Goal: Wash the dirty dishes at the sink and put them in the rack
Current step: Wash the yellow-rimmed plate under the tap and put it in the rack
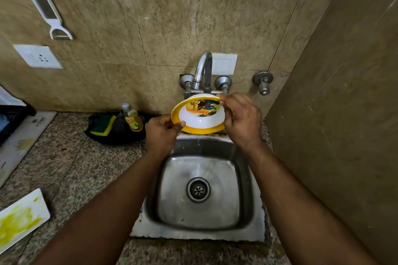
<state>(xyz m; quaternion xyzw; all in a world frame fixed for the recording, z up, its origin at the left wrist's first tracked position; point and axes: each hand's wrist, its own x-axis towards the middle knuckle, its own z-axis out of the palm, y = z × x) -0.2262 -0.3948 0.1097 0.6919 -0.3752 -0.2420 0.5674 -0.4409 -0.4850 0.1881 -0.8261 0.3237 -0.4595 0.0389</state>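
Over the steel sink (202, 219), left hand (160, 133) and right hand (241, 118) pinch opposite rims of the bowl (199, 117).

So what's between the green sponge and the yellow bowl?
In the head view, the yellow dish soap bottle stands between the green-and-yellow sponge and the yellow-rimmed picture bowl, along with the left hand.

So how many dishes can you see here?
2: a yellow-rimmed bowl held over the sink, and a stained white plate on the counter at left. Others may lie out of view.
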